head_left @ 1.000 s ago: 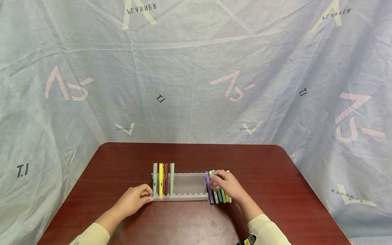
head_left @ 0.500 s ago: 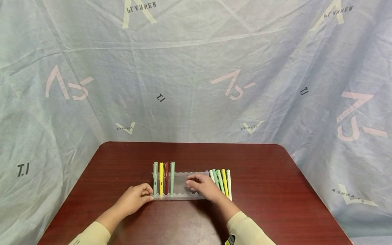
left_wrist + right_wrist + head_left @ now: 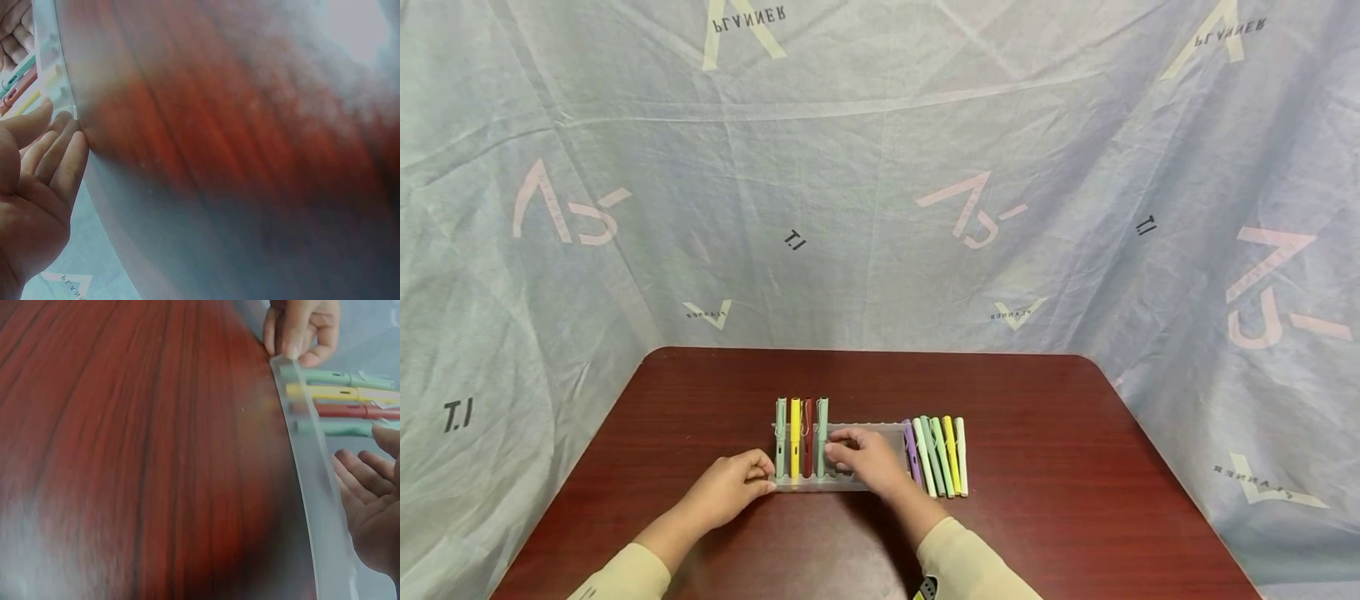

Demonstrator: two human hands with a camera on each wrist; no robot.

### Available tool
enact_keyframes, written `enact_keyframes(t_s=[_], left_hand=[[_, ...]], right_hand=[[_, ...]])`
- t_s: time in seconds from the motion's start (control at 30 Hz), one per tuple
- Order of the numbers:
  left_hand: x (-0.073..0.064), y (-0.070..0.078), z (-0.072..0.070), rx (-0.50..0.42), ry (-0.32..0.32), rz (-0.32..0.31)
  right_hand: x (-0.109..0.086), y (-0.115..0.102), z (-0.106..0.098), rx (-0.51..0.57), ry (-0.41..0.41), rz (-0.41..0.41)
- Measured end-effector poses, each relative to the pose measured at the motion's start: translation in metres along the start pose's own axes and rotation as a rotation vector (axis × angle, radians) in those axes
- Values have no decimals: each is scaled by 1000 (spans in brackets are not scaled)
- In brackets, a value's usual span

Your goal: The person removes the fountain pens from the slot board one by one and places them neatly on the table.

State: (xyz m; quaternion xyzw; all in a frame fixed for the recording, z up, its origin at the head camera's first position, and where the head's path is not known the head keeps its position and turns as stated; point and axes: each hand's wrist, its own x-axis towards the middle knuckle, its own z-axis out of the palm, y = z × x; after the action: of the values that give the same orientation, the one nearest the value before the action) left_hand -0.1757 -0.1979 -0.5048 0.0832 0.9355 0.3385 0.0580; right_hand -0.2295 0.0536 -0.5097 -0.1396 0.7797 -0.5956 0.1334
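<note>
My left hand (image 3: 730, 487) grips the left end of a clear plastic pen rack (image 3: 868, 482) with notched edges; in the right wrist view its thumb lies on the rack's corner. Four pens stand in the notches: a pale green pen (image 3: 781, 442), a yellow pen (image 3: 794, 437), a dark red pen (image 3: 807, 442) and another green pen (image 3: 822, 429). Over the rack's middle is my right hand (image 3: 868, 458), fingertips right beside that last green pen. The right wrist view shows its thumb (image 3: 386, 439) by this pen and its fingers spread, with nothing held.
Right of the rack, a purple pen (image 3: 912, 450) leans along its end. Beside it several green, yellow and white pens (image 3: 949, 458) lie in a row on the dark red wooden table (image 3: 1037, 433). A grey printed cloth (image 3: 865, 208) hangs behind the table.
My right hand has moved left, from above the loose pens at the right to beside the last green pen in the rack. My left hand has stayed on the rack's left end.
</note>
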Motion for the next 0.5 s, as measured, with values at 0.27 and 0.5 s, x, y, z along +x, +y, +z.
enact_keyframes(t_s=[0.27,0.5], left_hand=[[-1,0,0,8,5,13],[0,-1,0,3,11,11]], right_hand=[[4,0,14,-17,68,-11],[5,-3,18,-61,90,-37]])
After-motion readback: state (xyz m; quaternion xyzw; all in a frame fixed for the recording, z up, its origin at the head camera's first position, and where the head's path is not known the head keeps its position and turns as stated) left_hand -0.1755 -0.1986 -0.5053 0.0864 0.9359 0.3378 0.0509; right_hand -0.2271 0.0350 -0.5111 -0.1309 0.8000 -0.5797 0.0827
